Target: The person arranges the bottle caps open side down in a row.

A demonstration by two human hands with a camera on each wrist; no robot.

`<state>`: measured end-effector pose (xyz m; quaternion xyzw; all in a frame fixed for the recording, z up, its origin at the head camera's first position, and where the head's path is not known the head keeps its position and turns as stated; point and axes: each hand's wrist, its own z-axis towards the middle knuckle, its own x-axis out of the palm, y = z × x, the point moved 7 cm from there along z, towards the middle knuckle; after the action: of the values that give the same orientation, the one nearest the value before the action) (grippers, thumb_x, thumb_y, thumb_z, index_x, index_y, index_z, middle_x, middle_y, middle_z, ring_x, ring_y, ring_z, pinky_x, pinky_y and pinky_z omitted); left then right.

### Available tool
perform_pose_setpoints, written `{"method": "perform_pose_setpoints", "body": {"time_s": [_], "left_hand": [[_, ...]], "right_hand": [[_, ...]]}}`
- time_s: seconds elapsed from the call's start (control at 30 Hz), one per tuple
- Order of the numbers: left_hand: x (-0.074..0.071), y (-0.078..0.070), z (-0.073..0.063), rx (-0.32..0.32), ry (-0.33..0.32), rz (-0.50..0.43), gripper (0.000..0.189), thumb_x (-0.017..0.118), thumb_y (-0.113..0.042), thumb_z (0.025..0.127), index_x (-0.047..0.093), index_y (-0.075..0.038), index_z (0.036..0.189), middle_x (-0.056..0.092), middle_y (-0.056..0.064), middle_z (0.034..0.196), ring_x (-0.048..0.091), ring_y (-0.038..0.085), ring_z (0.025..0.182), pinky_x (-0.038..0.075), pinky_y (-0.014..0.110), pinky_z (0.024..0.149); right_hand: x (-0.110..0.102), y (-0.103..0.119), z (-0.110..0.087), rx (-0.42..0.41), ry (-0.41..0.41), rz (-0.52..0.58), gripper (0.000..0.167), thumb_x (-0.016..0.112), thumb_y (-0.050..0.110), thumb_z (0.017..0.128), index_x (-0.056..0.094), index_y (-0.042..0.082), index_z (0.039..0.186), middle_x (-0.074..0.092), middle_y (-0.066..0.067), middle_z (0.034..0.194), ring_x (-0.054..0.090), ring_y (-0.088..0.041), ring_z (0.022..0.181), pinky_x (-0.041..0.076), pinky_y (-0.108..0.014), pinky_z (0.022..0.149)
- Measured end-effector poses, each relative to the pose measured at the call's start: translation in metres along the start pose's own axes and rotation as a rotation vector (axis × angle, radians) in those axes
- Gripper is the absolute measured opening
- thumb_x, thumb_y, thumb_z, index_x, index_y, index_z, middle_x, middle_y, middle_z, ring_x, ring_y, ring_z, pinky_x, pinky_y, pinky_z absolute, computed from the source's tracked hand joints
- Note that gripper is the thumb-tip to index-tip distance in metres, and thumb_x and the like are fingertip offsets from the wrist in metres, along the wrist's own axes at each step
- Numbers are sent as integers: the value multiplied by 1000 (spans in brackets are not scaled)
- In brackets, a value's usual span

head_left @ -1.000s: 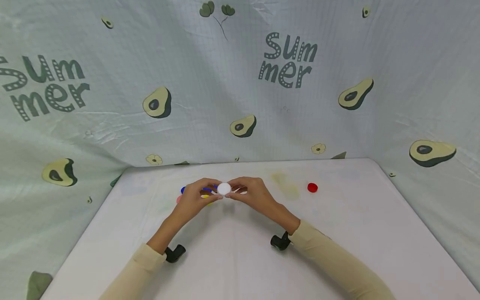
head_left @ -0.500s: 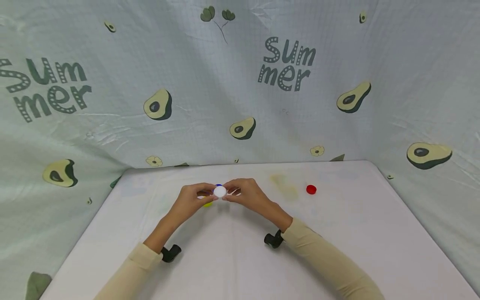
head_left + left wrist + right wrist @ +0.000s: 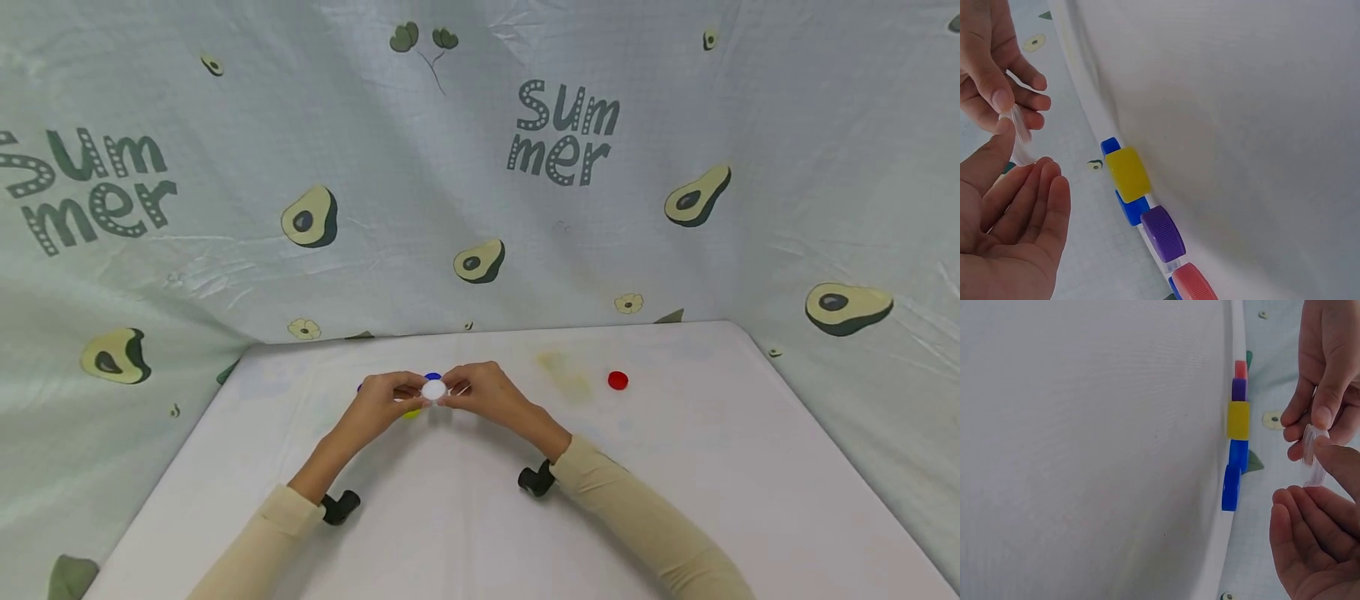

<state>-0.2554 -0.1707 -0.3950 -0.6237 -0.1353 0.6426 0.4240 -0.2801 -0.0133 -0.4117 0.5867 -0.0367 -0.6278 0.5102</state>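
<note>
Both hands hold a small round white plastic cap (image 3: 433, 390) raised above the table. My left hand (image 3: 377, 405) pinches its left edge between thumb and fingers. From the other side, my right hand (image 3: 483, 388) pinches the right edge. Edge-on in the left wrist view, the cap (image 3: 1021, 134) looks thin and partly clear. Behind the hands lie coloured bottle caps: a yellow one (image 3: 1127, 175), a purple one (image 3: 1164, 234), a pink one (image 3: 1194, 282) and blue ones (image 3: 1231, 487). In the head view, the hands partly hide these caps.
A red cap (image 3: 618, 380) lies apart on the right of the white-covered table (image 3: 675, 467). A printed cloth (image 3: 420, 167) hangs along the table's back and sides. A black wrist camera (image 3: 341, 507) sits below the left wrist, another (image 3: 536, 479) below the right.
Both hands have shifted slightly left with the white cap between them. A blue cap behind it shows more clearly. The head view has tilted a little. The grip looks the same.
</note>
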Motion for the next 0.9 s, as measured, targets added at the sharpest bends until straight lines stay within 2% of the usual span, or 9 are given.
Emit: {"method": "perform_pose_setpoints", "body": {"time_s": [0.3, 0.57, 0.8, 0.9], "left_hand": [[2, 8, 4, -24, 5, 43, 27, 79, -11, 89, 74, 2, 113, 75, 12, 106, 70, 21, 89, 60, 29, 76], [6, 12, 8, -43, 36, 60, 26, 78, -10, 90, 75, 1, 113, 75, 11, 105, 69, 19, 88, 59, 29, 74], [8, 12, 10, -1, 46, 67, 23, 77, -7, 90, 74, 3, 111, 74, 13, 102, 68, 22, 87, 59, 31, 74], [9, 13, 10, -5, 55, 73, 24, 77, -8, 90, 75, 2, 111, 75, 12, 102, 68, 21, 86, 58, 30, 73]], "right_hand": [[5, -1, 3, 58, 17, -38, 29, 81, 23, 89, 76, 6, 112, 76, -5, 104, 71, -12, 88, 57, -21, 73], [8, -6, 2, 99, 20, -72, 30, 81, 22, 89, 75, 5, 113, 76, -6, 104, 71, -11, 85, 55, -18, 66], [9, -9, 3, 159, 30, -67, 32, 83, 20, 87, 75, 4, 113, 77, -7, 101, 72, -12, 84, 54, -18, 64], [11, -10, 2, 182, 32, -67, 31, 83, 19, 86, 75, 4, 112, 77, -7, 99, 73, -13, 83, 54, -18, 64]]}}
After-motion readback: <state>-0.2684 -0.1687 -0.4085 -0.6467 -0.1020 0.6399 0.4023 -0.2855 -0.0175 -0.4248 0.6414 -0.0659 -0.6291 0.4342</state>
